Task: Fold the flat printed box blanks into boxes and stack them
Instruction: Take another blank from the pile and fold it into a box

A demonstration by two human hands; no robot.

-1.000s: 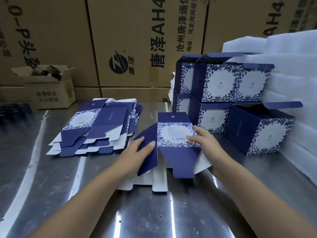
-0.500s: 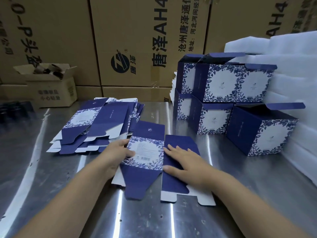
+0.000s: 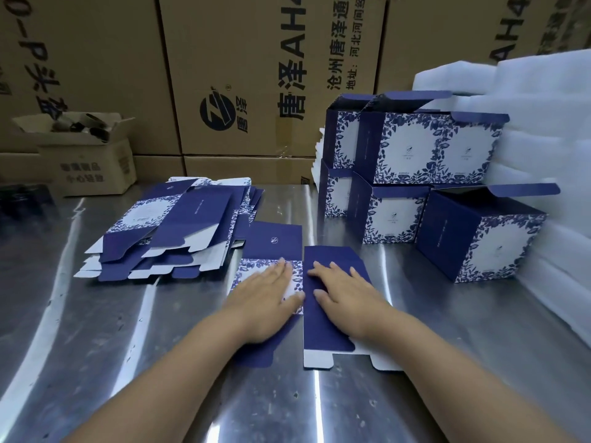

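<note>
One blue-and-white printed box blank (image 3: 319, 327) lies flat on the steel table (image 3: 128, 330) in front of me. My left hand (image 3: 267, 298) rests palm down on its floral white panel, fingers spread. My right hand (image 3: 347, 298) presses flat on the plain dark blue panel beside it. A fanned pile of flat blanks (image 3: 172, 231) lies to the left. Folded boxes (image 3: 412, 148) stand stacked in two tiers at the back right, and one open folded box (image 3: 479, 235) stands alone to their right.
Large brown cartons (image 3: 240, 75) wall off the back of the table. A small open carton (image 3: 86, 155) with odds and ends sits at the back left. White foam sheets (image 3: 543, 139) are piled along the right side.
The blank was held half raised a second ago; it has been turned over and laid down. My left hand slid from its edge onto the floral panel, and both palms now press it flat.
</note>
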